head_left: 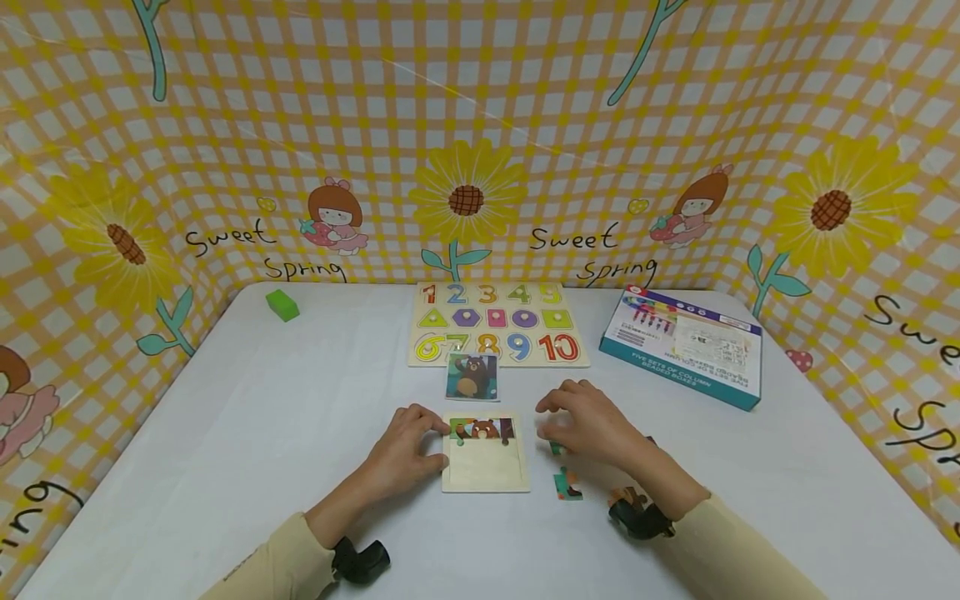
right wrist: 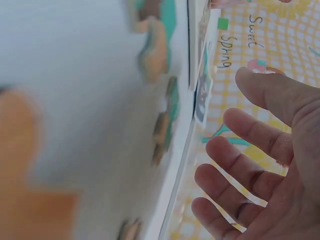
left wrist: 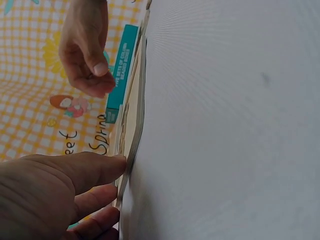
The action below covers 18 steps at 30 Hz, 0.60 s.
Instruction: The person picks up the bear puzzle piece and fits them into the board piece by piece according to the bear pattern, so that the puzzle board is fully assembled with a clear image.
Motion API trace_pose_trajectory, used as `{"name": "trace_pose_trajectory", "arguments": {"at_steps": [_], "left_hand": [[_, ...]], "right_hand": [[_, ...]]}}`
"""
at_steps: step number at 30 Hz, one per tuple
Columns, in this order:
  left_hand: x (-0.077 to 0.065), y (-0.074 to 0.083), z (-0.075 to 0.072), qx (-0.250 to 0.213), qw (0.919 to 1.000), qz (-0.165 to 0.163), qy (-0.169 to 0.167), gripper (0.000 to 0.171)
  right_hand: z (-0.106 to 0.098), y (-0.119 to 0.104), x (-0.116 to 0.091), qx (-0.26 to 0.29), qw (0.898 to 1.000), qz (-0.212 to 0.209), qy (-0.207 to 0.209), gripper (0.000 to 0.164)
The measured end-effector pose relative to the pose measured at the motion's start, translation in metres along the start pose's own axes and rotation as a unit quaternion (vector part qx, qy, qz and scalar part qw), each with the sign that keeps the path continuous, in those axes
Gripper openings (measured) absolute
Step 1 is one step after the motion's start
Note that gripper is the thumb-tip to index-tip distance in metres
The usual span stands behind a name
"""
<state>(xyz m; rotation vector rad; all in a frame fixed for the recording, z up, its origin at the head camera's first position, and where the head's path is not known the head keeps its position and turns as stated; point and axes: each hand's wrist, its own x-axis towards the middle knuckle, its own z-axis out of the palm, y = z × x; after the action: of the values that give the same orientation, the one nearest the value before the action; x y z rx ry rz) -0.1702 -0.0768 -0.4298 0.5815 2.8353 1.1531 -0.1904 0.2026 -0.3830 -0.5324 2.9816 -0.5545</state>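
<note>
A light wooden puzzle board (head_left: 483, 468) lies flat in front of me, bear-picture pieces (head_left: 483, 429) filling its top row. Its lower part is bare wood. Along its left edge rest the thumb and fingers of my left hand (head_left: 401, 454), which touch the board's side in the left wrist view. My right hand (head_left: 588, 427) hovers over the table to the right of the board. Its fingers are spread and empty in the right wrist view. Below and beside it lie several loose pieces, among them a green one (head_left: 567, 484) and a brown one (head_left: 626, 498), partly hidden by the wrist camera.
Behind the board lies a bear picture card (head_left: 472, 377), overlapping the front edge of a wooden number-and-shape board (head_left: 414, 337). A flat teal-sided box (head_left: 678, 354) is at the back right, a green block (head_left: 282, 305) at the back left. A checked cloth (head_left: 465, 100) surrounds the table.
</note>
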Motion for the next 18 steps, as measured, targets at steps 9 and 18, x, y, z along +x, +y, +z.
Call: {"name": "trace_pose_trajectory", "arguments": {"at_steps": [9,18], "left_hand": [[0.001,0.000,0.000,-0.005,1.0000,-0.002,-0.004,0.031],[0.001,0.000,0.000,-0.009,0.9999,-0.009,-0.005,0.031]], "right_hand": [[0.001,0.018,-0.020,0.001,1.000,0.007,0.004,0.028],[0.002,0.029,-0.028,0.007,1.000,0.007,-0.003,0.029]]}}
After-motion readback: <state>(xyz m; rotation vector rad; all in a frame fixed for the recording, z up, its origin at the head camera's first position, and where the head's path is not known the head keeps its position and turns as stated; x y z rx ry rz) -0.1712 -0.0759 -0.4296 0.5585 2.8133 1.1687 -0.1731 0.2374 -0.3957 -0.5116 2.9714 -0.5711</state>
